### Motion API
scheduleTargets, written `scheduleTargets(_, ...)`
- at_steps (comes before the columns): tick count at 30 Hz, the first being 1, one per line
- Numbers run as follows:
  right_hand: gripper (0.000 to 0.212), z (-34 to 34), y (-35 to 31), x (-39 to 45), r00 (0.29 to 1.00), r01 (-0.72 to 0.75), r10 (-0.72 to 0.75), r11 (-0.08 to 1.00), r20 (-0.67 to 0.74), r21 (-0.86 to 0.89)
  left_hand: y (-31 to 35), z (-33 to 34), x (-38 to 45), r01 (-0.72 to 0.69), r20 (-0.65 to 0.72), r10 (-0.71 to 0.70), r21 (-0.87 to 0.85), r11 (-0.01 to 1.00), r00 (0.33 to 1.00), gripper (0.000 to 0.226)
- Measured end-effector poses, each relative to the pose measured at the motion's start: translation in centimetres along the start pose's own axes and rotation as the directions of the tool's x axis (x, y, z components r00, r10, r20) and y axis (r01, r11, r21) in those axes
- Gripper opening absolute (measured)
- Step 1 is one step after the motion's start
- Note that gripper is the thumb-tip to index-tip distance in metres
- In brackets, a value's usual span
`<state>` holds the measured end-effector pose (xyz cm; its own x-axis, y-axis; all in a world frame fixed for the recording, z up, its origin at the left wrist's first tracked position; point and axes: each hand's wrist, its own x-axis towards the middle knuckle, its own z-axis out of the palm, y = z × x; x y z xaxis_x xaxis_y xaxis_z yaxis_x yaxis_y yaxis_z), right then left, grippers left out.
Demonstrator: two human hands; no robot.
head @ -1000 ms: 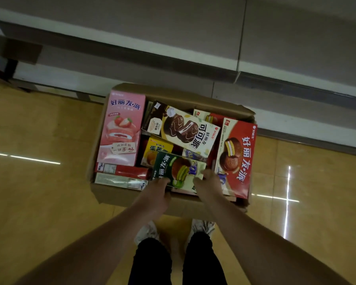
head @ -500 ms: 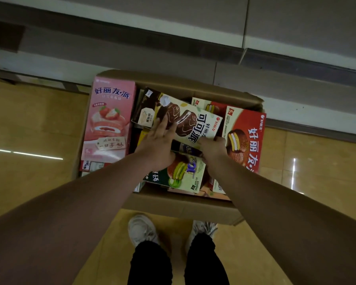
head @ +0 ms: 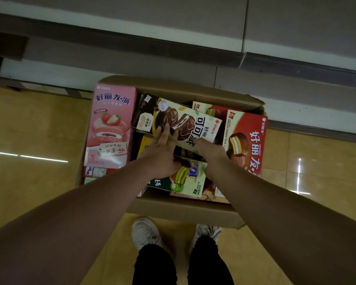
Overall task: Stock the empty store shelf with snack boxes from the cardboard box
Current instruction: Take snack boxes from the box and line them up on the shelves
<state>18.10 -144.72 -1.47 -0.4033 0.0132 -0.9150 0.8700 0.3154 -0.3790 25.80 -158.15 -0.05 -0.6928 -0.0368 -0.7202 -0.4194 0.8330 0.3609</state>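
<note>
Barely begun: cardboard box (head: 185,211) packed full, shelf (head: 132,25) at twelve o'clock bare. Left hand (head: 162,150) flat, fingers straight, on cocoa-pie box (head: 201,128); right hand (head: 211,149) beside, fingers hidden—can't tell.

Both bare forearms reach forward and down from the bottom corners of the view, converging toward the middle. The left hand (head: 161,150) lies palm down with its fingers (head: 166,131) straight and close together, pointing away from the body, the thumb tucked toward the right. The right hand (head: 211,151) sits just beside it, knuckles up, its fingers bent downward and out of sight (whether they pinch anything cannot be told). Below, two legs in dark trousers (head: 154,266) end in pale shoes (head: 145,233).
</note>
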Motion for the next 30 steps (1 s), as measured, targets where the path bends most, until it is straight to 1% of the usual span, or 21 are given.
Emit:
scheduleTargets(2, 0.044, -0.4, -0.1, -0.9, 0.995, 0.015, -0.013, 1.000, -0.101, 0.021, -0.1, -0.3, -0.5, -0.010, -0.023, 0.009, -0.055, 0.998, 1.000, 0.100)
scheduleTargets(4, 0.032, -0.9, -0.4, -1.9, 0.987, 0.138, -0.132, 0.989, -0.095, 0.056, -0.1, -0.5, -1.1, -0.028, -0.052, 0.021, -0.132, 0.991, 0.998, 0.098)
scheduleTargets(5, 0.032, -1.3, -0.6, -2.7, 0.975, 0.211, -0.205, 0.975, -0.080, 0.069, 0.0, -0.9, -1.6, -0.041, -0.057, 0.031, -0.177, 0.983, 0.998, 0.096)
scheduleTargets(7, 0.044, -2.1, -1.5, -4.5, 0.936, 0.350, -0.348, 0.936, -0.047, 0.030, 0.0, -1.7, -2.8, -0.068, -0.122, 0.036, -0.269, 0.961, 0.992, 0.096)
scheduleTargets(9, 0.055, -3.4, -3.2, -6.9, 0.879, 0.476, -0.477, 0.878, 0.004, -0.054, -0.5, -2.9, -4.3, -0.076, -0.257, -0.015, -0.339, 0.938, 0.966, 0.100)
scheduleTargets(11, 0.059, -4.8, -5.2, -9.0, 0.828, 0.561, -0.558, 0.821, 0.056, -0.106, -0.9, -4.4, -5.9, -0.082, -0.409, -0.077, -0.358, 0.930, 0.909, 0.104)
scheduleTargets(12, 0.060, -5.3, -6.3, -10.0, 0.808, 0.588, -0.583, 0.800, 0.079, -0.120, -0.9, -5.3, -6.6, -0.069, -0.445, -0.111, -0.369, 0.927, 0.889, 0.106)
scheduleTargets(13, 0.062, -5.8, -7.4, -11.0, 0.797, 0.604, -0.596, 0.788, 0.102, -0.117, -0.7, -6.2, -7.4, -0.047, -0.451, -0.140, -0.379, 0.924, 0.882, 0.110)
scheduleTargets(15, 0.066, -6.4, -8.9, -12.6, 0.785, 0.609, -0.599, 0.793, 0.158, -0.020, -0.1, -7.4, -8.5, -0.040, -0.405, -0.159, -0.442, 0.896, 0.901, 0.115)
scheduleTargets(17, 0.067, -6.2, -9.9, -13.9, 0.776, 0.577, -0.595, 0.804, 0.209, 0.147, 0.9, -7.9, -9.2, -0.059, -0.271, -0.107, -0.540, 0.839, 0.957, 0.114)
scheduleTargets(19, 0.061, -5.6, -10.4, -14.6, 0.780, 0.512, -0.578, 0.810, 0.240, 0.287, 2.0, -7.5, -9.5, -0.043, -0.138, -0.054, -0.615, 0.787, 0.989, 0.109)
scheduleTargets(20, 0.061, -5.4, -10.4, -14.8, 0.793, 0.474, -0.558, 0.817, 0.244, 0.328, 2.7, -7.1, -9.7, -0.031, -0.120, -0.067, -0.668, 0.743, 0.991, 0.100)
scheduleTargets(23, 0.068, -5.1, -10.1, -14.3, 0.841, 0.359, -0.471, 0.853, 0.265, 0.379, 4.5, -5.1, -10.0, -0.034, -0.187, -0.237, -0.847, 0.531, 0.953, 0.050)
scheduleTargets(24, 0.063, -5.2, -9.7, -13.9, 0.860, 0.324, -0.437, 0.867, 0.263, 0.379, 4.9, -4.2, -10.1, -0.036, -0.186, -0.278, -0.882, 0.470, 0.942, 0.042)
scheduleTargets(25, 0.054, -5.4, -9.1, -13.2, 0.886, 0.292, -0.397, 0.880, 0.239, 0.375, 5.3, -3.3, -10.3, -0.029, -0.166, -0.301, -0.910, 0.413, 0.939, 0.040)
scheduleTargets(26, 0.043, -5.7, -8.4, -12.4, 0.917, 0.281, -0.359, 0.890, 0.173, 0.360, 5.5, -2.3, -10.3, -0.012, -0.137, -0.325, -0.934, 0.357, 0.936, 0.042)
scheduleTargets(27, 0.035, -6.1, -7.4, -11.3, 0.947, 0.287, -0.317, 0.912, 0.059, 0.292, 5.9, -1.5, -10.4, 0.001, -0.112, -0.363, -0.955, 0.297, 0.925, 0.047)
scheduleTargets(28, 0.035, -6.7, -6.1, -9.9, 0.954, 0.296, -0.286, 0.944, -0.088, 0.146, 6.0, -0.5, -10.2, 0.015, -0.096, -0.401, -0.964, 0.264, 0.911, 0.051)
scheduleTargets(29, 0.039, -7.6, -4.8, -8.3, 0.934, 0.282, -0.279, 0.959, -0.224, -0.020, 6.2, 0.3, -10.1, 0.021, -0.091, -0.432, -0.968, 0.248, 0.897, 0.052)
scheduleTargets(30, 0.048, -8.5, -3.2, -6.8, 0.905, 0.240, -0.278, 0.959, -0.323, -0.153, 6.2, 1.0, -9.8, 0.029, -0.091, -0.454, -0.967, 0.252, 0.886, 0.052)
